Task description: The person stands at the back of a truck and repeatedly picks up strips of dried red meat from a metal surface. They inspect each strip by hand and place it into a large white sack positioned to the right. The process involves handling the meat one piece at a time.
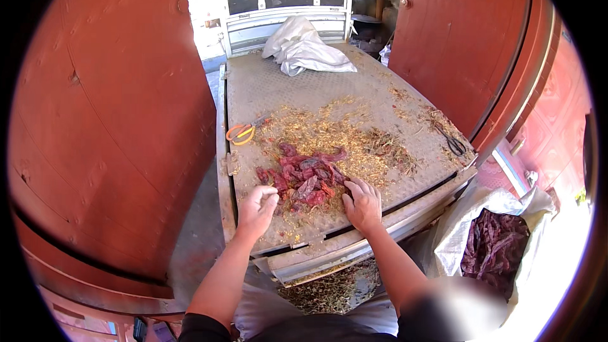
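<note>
Dried red chili peppers (308,175) lie in a loose heap near the rear edge of a truck bed. At the heap's lower left is my left hand (259,206), its fingers curled; whether it pinches a pepper cannot be told. My right hand (363,202) rests at the heap's right side with thumb and fingers apart, near the peppers. Pale yellow seeds (342,137) and dry stem bits (392,149) are spread beyond and beside the heap. Orange-and-yellow-handled scissors (242,134) lie to the left, and black-handled scissors (455,146) lie at the right edge.
An open woven sack (451,242) of dark dried peppers (494,251) stands at the lower right. A crumpled white sack (308,52) lies at the bed's far end. Red metal doors (114,118) flank the truck bed (266,76). Plant debris (332,289) covers the ground below.
</note>
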A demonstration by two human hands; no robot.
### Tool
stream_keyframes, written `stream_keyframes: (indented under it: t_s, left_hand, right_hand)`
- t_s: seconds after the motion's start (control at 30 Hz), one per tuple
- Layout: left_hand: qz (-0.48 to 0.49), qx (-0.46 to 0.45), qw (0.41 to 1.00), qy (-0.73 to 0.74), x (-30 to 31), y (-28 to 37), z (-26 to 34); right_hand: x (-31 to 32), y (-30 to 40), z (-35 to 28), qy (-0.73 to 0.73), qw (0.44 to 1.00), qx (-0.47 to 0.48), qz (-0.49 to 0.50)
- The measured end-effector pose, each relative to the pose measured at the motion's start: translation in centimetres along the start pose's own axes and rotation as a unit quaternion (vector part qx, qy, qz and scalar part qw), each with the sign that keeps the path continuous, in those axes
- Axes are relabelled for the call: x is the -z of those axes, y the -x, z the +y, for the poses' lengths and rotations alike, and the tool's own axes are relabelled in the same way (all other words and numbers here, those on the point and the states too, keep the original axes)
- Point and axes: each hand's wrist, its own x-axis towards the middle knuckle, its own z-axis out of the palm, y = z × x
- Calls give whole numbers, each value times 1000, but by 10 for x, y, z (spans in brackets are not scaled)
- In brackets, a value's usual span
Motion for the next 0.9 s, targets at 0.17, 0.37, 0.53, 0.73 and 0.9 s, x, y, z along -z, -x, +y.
stream_keyframes:
  t_s: [0.17,0.37,0.53,0.73,0.9]
  left_hand:
    - [16,3,984,-179,21,-56,10]
    - [-61,-17,961,-269,11,-117,-16]
    - [-100,5,953,-287,1,-164,-46]
    - [-171,33,935,-309,-16,-181,-42]
    - [-196,103,944,-245,-32,-175,-12]
  right_hand:
    - [7,-1,-4,-28,999,-13,-22]
    - [11,-4,-3,-37,999,-18,-32]
    - [9,-4,-3,-40,999,-14,-16]
    - [8,-2,-2,-41,999,-15,-6]
    - [10,-2,-3,-50,999,-15,-3]
